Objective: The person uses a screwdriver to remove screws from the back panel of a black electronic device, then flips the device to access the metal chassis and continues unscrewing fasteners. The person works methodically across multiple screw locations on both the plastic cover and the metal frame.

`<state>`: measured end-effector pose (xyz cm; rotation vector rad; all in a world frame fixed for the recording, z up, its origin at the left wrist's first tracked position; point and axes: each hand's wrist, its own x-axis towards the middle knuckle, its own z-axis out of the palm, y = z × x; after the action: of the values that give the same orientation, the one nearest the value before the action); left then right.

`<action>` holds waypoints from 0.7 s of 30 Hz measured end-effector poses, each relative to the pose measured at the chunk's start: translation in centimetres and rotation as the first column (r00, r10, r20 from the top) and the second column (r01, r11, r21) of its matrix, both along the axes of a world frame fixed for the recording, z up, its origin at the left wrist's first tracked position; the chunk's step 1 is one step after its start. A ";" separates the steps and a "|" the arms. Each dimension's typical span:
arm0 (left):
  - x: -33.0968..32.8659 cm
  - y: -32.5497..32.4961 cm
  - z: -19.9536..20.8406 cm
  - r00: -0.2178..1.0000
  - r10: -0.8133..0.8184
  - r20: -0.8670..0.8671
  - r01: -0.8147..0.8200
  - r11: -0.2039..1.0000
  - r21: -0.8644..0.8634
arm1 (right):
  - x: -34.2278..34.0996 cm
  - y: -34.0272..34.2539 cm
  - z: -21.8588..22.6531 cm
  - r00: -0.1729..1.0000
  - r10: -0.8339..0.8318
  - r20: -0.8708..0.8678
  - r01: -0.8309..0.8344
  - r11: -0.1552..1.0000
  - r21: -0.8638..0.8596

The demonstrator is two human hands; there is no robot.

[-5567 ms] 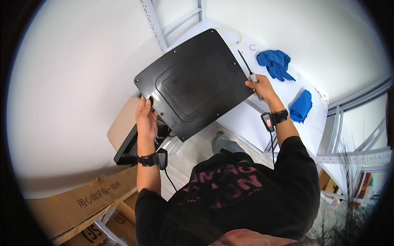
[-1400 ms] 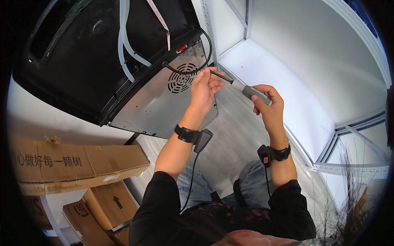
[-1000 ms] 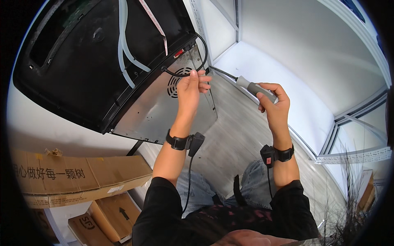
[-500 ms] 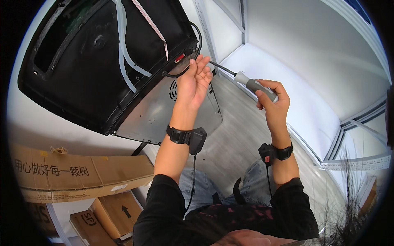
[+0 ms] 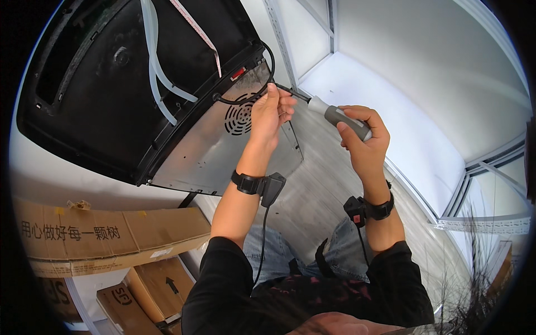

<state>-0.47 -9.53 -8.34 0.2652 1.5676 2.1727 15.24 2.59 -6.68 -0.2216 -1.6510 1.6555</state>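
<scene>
My right hand [image 5: 365, 134] wraps round the grey handle of a screwdriver [image 5: 338, 115], whose dark shaft slants up and left. At the shaft's far end is my left hand [image 5: 272, 114], thumb raised and fingers curled; whatever is between them is too small or hidden to make out. A black cable [image 5: 240, 103] loops close by the left thumb. Just beyond it stands an appliance with a black housing [image 5: 190, 61] and a bare metal panel [image 5: 206, 153] with a round slotted vent [image 5: 240, 115]. A red part [image 5: 238, 73] sits on the edge between them.
Two pale hoses [image 5: 152, 61] and a red-and-white strip [image 5: 195, 28] hang over the black housing. Cardboard boxes [image 5: 117, 234] are at the lower left. A white metal frame with panels [image 5: 413, 72] rises on the right, beside the grey floor [image 5: 324, 167].
My left hand has turned and its fingers have curled in more. Screwdriver and right hand have shifted slightly left. The appliance appears a little further left, showing more of the vent.
</scene>
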 end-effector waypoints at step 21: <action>-0.7 0.8 -1.8 0.998 -0.055 -0.009 0.054 0.916 0.398 | -0.2 0.2 -1.2 0.991 -0.079 -0.104 0.110 0.931 0.347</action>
<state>-1.13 -8.78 -10.14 0.4258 1.0850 2.4308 15.00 2.81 -7.87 -0.0466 -1.8052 1.2527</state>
